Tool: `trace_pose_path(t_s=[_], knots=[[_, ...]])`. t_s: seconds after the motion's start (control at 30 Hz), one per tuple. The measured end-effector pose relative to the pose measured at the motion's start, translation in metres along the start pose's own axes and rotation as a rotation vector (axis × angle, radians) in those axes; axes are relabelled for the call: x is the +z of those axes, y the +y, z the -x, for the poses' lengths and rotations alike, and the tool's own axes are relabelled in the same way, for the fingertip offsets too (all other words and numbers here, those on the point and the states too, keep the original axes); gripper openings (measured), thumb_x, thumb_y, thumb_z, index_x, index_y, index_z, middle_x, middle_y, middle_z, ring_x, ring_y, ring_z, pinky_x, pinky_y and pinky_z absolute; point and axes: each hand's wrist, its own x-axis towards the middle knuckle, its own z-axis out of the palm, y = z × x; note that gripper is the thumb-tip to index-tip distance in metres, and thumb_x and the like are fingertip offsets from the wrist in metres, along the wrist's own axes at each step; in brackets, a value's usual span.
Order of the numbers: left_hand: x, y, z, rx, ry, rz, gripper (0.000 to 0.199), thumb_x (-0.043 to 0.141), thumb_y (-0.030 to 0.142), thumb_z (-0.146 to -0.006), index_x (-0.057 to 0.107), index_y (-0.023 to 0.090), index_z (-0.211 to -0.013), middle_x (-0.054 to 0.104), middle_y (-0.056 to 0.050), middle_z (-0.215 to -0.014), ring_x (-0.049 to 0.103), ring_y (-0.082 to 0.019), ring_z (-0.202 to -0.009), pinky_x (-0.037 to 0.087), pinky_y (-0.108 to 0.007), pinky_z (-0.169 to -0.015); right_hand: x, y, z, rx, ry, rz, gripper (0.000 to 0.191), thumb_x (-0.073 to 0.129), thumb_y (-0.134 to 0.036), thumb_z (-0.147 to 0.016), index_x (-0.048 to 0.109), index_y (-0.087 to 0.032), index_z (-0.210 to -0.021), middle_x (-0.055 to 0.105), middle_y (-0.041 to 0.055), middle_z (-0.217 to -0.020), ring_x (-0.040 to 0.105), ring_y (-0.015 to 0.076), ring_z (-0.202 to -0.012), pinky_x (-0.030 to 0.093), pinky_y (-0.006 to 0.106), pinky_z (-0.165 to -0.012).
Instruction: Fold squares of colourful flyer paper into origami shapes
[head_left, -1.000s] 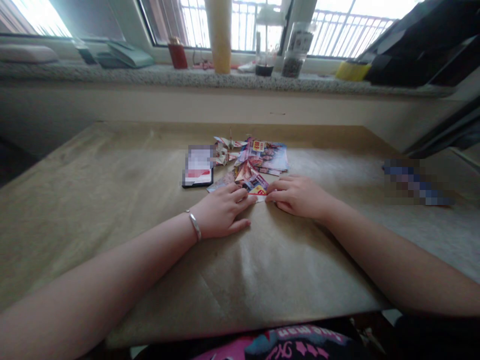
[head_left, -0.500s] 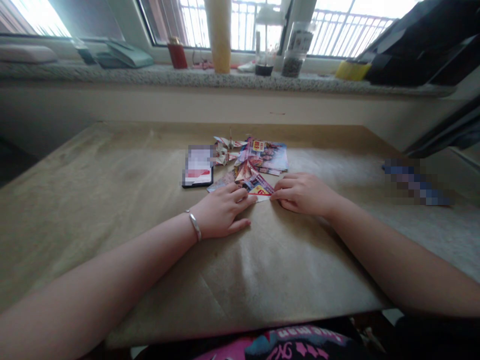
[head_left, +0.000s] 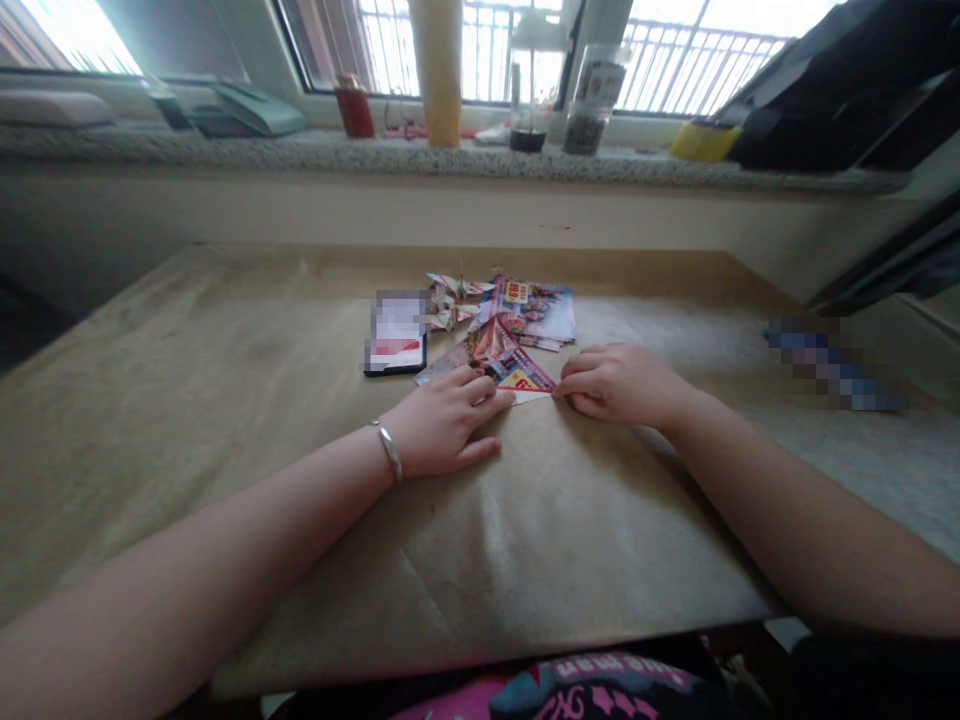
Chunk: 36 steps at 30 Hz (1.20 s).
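Note:
A folded sheet of printed paper (head_left: 517,380), colourful with a yellow patch and a white edge, lies on the table between my hands. My left hand (head_left: 450,420) rests flat across its left part, fingers stretched out and thumb apart, a silver bracelet at the wrist. At the paper's right corner my right hand (head_left: 615,383) has its fingertips pinched together on the tip. Just beyond lie folded paper cranes (head_left: 452,312) and a stack of printed leaflets (head_left: 544,312). The far-left part of the folded sheet is partly hidden by my left fingers.
A phone (head_left: 396,335) lies left of the paper cranes. Far right on the table (head_left: 285,560) is a blurred-out bluish strip (head_left: 832,365). Along the granite windowsill (head_left: 315,150) stand a red container (head_left: 354,108), a clear cup (head_left: 585,125) and a black bag (head_left: 825,90).
My right hand has slid slightly to the right along the paper's lower edge to its corner, uncovering more of the yellow patch. My left hand has stayed in place.

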Motion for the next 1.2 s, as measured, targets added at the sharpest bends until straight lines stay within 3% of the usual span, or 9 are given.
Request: trace_pose_path(t_s=[0.4,0.57,0.7,0.8,0.9,1.0,1.2], knots=[[0.001,0.000,0.001,0.002,0.014,0.011,0.057,0.039,0.052,-0.093,0.046,0.014,-0.135,0.055,-0.013,-0.115,0.045,-0.028,-0.105,0.039,-0.042,-0.095,-0.001,0.010,0.007,0.030,-0.009,-0.074,0.026,0.052,-0.017,-0.080,0.074,-0.027,-0.090,0.074,0.0002,-0.093,0.065,0.0152,-0.076,0.044,0.028,-0.066],[0.001,-0.001,0.001,0.008,0.022,0.021,0.056,0.040,0.051,-0.093,0.045,0.015,-0.135,0.056,-0.013,-0.114,0.046,-0.027,-0.106,0.038,-0.041,-0.095,-0.002,0.008,0.007,0.021,0.028,-0.062,0.024,0.053,-0.019,-0.079,0.074,-0.028,-0.087,0.075,-0.0011,-0.095,0.066,0.0178,-0.082,0.045,0.033,-0.079],[0.001,-0.001,0.000,0.006,0.018,0.016,0.057,0.040,0.052,-0.093,0.045,0.015,-0.136,0.055,-0.013,-0.115,0.045,-0.028,-0.106,0.038,-0.042,-0.095,0.006,0.007,0.007,0.134,0.078,-0.105,0.020,0.053,-0.017,-0.078,0.073,-0.024,-0.080,0.075,0.0003,-0.086,0.066,0.0176,-0.077,0.046,0.033,-0.080],[0.001,-0.002,0.000,0.004,0.025,0.025,0.056,0.041,0.052,-0.092,0.045,0.016,-0.136,0.055,-0.013,-0.115,0.045,-0.028,-0.106,0.039,-0.042,-0.095,0.012,0.004,0.005,0.240,0.203,-0.114,0.020,0.053,-0.017,-0.079,0.072,-0.021,-0.084,0.073,0.0034,-0.079,0.065,0.0187,-0.074,0.046,0.036,-0.081],[0.001,-0.002,0.000,0.000,0.037,0.037,0.055,0.041,0.051,-0.092,0.046,0.016,-0.135,0.055,-0.013,-0.114,0.045,-0.028,-0.106,0.039,-0.042,-0.096,0.016,-0.002,0.000,0.144,0.234,-0.212,0.023,0.054,-0.017,-0.081,0.072,-0.023,-0.094,0.073,0.0045,-0.093,0.064,0.0192,-0.084,0.047,0.036,-0.083],[0.002,-0.003,-0.001,-0.001,0.050,0.037,0.055,0.041,0.052,-0.092,0.047,0.016,-0.134,0.054,-0.012,-0.113,0.045,-0.028,-0.107,0.038,-0.042,-0.097,0.017,-0.010,-0.005,0.030,0.210,-0.270,0.023,0.053,-0.017,-0.084,0.073,-0.023,-0.094,0.072,0.0062,-0.094,0.062,0.0188,-0.086,0.048,0.035,-0.080],[0.001,-0.003,-0.005,0.005,0.041,0.025,0.054,0.042,0.052,-0.092,0.049,0.016,-0.132,0.054,-0.012,-0.110,0.045,-0.028,-0.102,0.039,-0.043,-0.096,0.018,-0.020,-0.011,0.000,0.196,-0.281,0.025,0.051,-0.016,-0.085,0.072,-0.022,-0.097,0.071,0.0062,-0.094,0.060,0.0183,-0.084,0.048,0.032,-0.076]])
